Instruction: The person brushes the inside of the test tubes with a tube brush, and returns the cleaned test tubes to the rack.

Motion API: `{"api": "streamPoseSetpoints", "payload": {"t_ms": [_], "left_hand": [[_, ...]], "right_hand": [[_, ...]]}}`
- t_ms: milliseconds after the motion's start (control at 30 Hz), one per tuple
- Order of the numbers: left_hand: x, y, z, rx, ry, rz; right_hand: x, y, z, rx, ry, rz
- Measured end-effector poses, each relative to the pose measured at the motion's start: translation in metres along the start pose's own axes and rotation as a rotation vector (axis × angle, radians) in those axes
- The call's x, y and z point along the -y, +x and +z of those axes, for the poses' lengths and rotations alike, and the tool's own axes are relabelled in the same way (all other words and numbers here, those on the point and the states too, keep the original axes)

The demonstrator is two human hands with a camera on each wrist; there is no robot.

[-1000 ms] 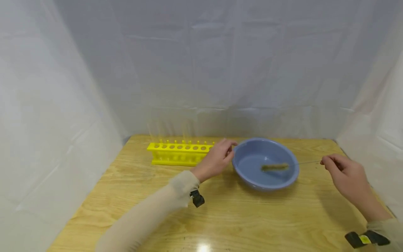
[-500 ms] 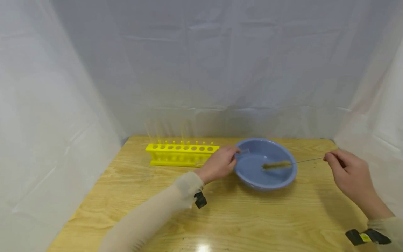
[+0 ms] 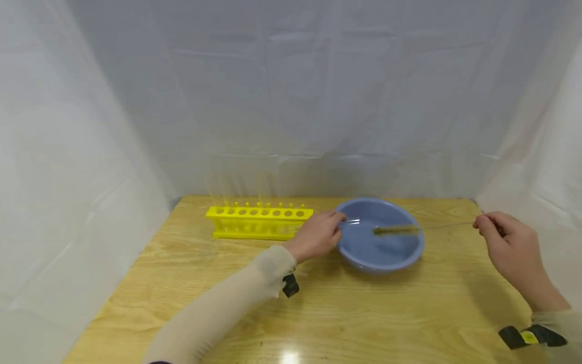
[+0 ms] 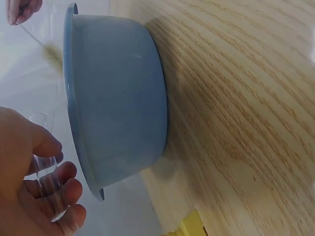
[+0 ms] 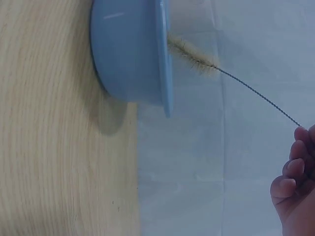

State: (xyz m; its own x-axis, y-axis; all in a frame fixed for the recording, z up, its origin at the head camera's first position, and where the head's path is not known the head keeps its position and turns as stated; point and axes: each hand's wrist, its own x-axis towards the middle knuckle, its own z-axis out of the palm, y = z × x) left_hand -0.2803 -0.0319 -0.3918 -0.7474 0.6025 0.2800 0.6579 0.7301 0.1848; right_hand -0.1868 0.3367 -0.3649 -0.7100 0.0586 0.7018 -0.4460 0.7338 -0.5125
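My left hand [image 3: 317, 235] grips a clear test tube [image 4: 49, 184], with fingers curled around it. One end of the tube sticks out over the left rim of a blue basin [image 3: 377, 268]. On the other side, my right hand [image 3: 514, 253] pinches the thin twisted-wire handle of a test tube brush [image 5: 192, 54]. The brush's tan bristles, seen in the head view above the basin's inside, point left toward the tube. A gap separates bristles and tube. In the left wrist view the bristles show just beyond the basin's rim.
A yellow test tube rack [image 3: 261, 214] stands left of the basin, close behind my left forearm. Several clear tubes [image 3: 225, 189] rise at its back left. White sheeting [image 3: 291, 101] encloses the wooden table [image 3: 364, 318] at the back and sides.
My left hand has turned so that the tube's end now shows over the basin. The right hand has shifted slightly up and right, and the brush stays over the basin.
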Motion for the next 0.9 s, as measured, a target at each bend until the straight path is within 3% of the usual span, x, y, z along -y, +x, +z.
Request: {"api": "streamPoseSetpoints", "payload": {"t_ms": [267,333,467,567,633,900], "left_hand": [[-0.002,0.005,0.002,-0.020,0.041,0.033],[-0.003,0.007,0.003,-0.016,0.048,0.042],[-0.006,0.008,0.006,0.013,0.047,0.042],[-0.007,0.008,0.009,0.030,0.036,0.037],[-0.007,0.008,0.010,0.025,0.030,0.039],[-0.006,0.012,0.009,0.001,0.019,0.057]], "right_hand": [[-0.001,0.005,-0.009,0.032,0.146,0.255],[-0.003,0.005,-0.009,0.038,0.219,0.300],[-0.009,-0.001,-0.008,0.039,0.490,0.377],[-0.012,-0.005,-0.006,0.046,0.662,0.401],[-0.012,-0.005,-0.004,0.057,0.705,0.399],[-0.016,0.000,-0.004,0.114,0.710,0.391]]}}
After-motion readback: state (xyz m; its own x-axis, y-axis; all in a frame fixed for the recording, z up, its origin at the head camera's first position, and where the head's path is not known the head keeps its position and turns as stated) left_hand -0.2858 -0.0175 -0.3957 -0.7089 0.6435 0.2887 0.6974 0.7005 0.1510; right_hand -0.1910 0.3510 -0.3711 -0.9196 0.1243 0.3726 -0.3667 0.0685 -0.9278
